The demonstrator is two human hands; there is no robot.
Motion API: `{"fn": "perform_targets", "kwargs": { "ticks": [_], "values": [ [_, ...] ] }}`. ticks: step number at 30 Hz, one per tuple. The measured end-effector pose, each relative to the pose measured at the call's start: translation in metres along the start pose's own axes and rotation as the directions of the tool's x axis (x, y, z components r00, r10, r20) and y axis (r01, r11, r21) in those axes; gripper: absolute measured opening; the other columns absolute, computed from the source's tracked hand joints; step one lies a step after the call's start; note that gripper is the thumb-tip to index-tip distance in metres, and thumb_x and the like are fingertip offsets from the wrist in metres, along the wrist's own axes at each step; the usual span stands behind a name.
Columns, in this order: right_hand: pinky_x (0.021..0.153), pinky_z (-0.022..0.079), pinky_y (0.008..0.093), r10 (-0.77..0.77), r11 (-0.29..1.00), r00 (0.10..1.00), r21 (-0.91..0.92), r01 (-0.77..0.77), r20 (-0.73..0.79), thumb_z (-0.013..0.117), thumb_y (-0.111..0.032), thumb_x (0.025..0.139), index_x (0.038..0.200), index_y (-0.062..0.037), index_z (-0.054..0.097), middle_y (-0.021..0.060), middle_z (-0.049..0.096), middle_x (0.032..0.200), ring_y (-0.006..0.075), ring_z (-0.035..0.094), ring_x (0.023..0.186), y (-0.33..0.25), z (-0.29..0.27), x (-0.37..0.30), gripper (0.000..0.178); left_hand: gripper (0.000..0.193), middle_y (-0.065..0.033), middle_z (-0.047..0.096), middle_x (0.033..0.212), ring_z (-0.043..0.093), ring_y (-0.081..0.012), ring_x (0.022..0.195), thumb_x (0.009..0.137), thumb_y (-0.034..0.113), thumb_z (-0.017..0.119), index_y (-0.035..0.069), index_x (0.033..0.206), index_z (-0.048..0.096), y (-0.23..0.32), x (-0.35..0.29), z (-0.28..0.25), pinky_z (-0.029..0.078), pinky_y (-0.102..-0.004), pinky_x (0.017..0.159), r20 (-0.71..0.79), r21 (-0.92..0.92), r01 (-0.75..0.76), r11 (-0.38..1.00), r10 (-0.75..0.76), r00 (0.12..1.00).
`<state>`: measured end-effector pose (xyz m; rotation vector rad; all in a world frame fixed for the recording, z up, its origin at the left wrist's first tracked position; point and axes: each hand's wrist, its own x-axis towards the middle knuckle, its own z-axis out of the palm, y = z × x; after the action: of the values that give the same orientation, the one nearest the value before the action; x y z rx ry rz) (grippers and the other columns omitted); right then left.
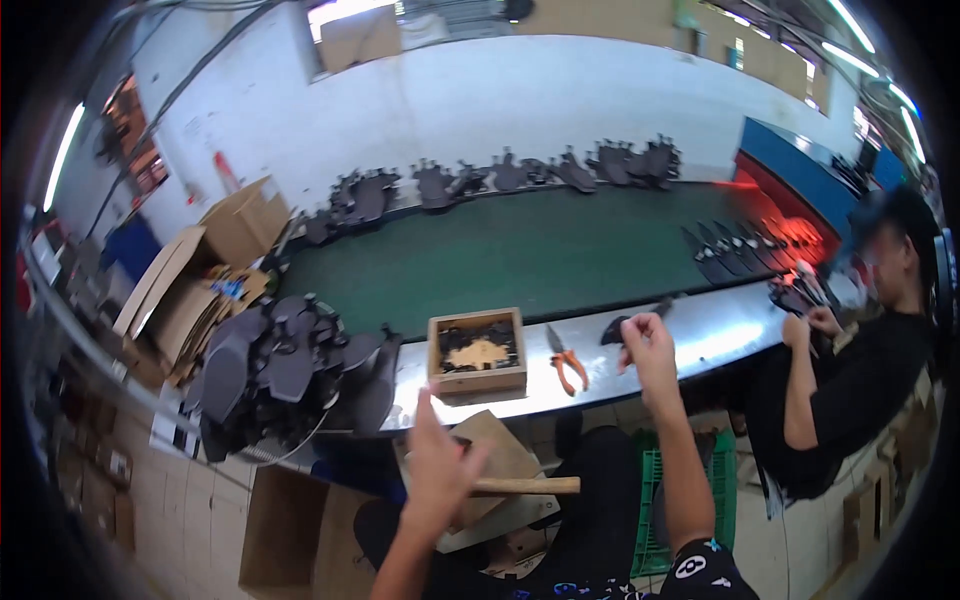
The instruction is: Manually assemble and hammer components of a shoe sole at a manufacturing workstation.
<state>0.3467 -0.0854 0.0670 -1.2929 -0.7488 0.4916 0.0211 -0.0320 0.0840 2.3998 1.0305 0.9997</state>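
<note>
The left hand (440, 465), thumb and forefinger parted, is beside a wooden handle (535, 486), nearer than the wooden box (480, 382). The right hand (650, 355), fingers curled, is near a dark piece (611, 331), right of orange-handled pliers (568, 368); whether it pinches anything cannot be told.

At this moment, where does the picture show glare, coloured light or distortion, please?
In the head view: white glare on the metal ledge; red light over the right end of the green surface; fluorescent tubes near the rim blown to white; the white wall bowed by fisheye distortion, corners black.
</note>
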Motion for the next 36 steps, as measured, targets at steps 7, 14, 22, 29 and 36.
{"fn": "perform_targets", "kwargs": {
  "ticks": [7, 14, 22, 29, 36],
  "values": [
    [0.099, 0.048, 0.033, -0.231, 0.967, 0.639, 0.244, 0.069, 0.734, 0.063, -0.047, 0.096, 0.145, -0.0034, 0.049, 0.0097, 0.068, 0.117, 0.0184, 0.063, 0.112, -0.092, 0.098, -0.124, 0.067, 0.064, -0.0163, 0.057, 0.108, 0.053, -0.0316, 0.108, 0.09, 0.018, 0.072, -0.006, 0.139, 0.04, 0.055, -0.068, -0.04, 0.041, -0.0441, 0.102, -0.351, -0.19, 0.106, 0.976, -0.168, 0.921],
    [0.114, 0.02, 0.0658, -0.173, 0.38, 0.632, -0.541, 0.75, 0.755, 0.076, -0.059, 0.075, 0.151, 0.0034, 0.029, 0.0282, 0.019, 0.161, 0.0436, 0.026, 0.147, 0.051, 0.128, -0.175, 0.109, 0.049, -0.024, 0.046, 0.142, 0.043, -0.0381, 0.135, 0.105, 0.033, 0.046, -0.003, 0.138, 0.048, -0.048, -0.113, -0.004, 0.03, -0.046, 0.114, -0.311, 0.004, 0.043, 0.999, -0.039, 0.95],
    [0.072, 0.049, 0.0399, -0.207, 0.439, 0.706, -0.581, 0.685, 0.677, 0.079, -0.039, 0.08, 0.099, -0.0035, 0.063, 0.0104, 0.057, 0.089, 0.0296, 0.059, 0.084, 0.045, 0.127, -0.173, 0.043, 0.088, -0.0253, 0.029, 0.158, 0.038, -0.0426, 0.141, 0.088, 0.037, 0.073, -0.004, 0.151, 0.028, -0.048, -0.237, 0.029, 0.033, -0.0432, 0.115, -0.13, -0.344, 0.399, 0.85, -0.464, 0.876],
    [0.049, 0.044, 0.035, -0.2, 0.724, 0.853, -0.515, 0.46, 0.481, 0.074, -0.029, 0.091, 0.087, -0.0017, 0.058, 0.0088, 0.056, 0.067, 0.0223, 0.055, 0.054, 0.044, 0.088, -0.171, 0.031, 0.086, -0.0247, 0.049, 0.124, 0.055, -0.0458, 0.11, 0.081, 0.024, 0.077, -0.009, 0.146, 0.034, -0.054, -0.245, 0.027, 0.052, -0.0493, 0.087, 0.057, 0.025, 0.697, 0.716, -0.697, 0.714],
    [0.039, 0.037, 0.0232, 0.138, 0.989, 0.96, 0.017, -0.146, 0.244, 0.067, -0.014, 0.095, 0.093, -0.0021, 0.056, -0.0016, 0.05, 0.06, 0.0059, 0.046, 0.044, 0.002, 0.02, -0.193, 0.017, 0.116, -0.0255, 0.056, 0.111, 0.053, -0.0386, 0.102, 0.063, 0.038, 0.086, -0.016, 0.146, 0.026, -0.043, -0.231, 0.057, 0.047, -0.0453, 0.088, 0.148, 0.485, 0.51, 0.711, -0.641, 0.753]
  ]
}}
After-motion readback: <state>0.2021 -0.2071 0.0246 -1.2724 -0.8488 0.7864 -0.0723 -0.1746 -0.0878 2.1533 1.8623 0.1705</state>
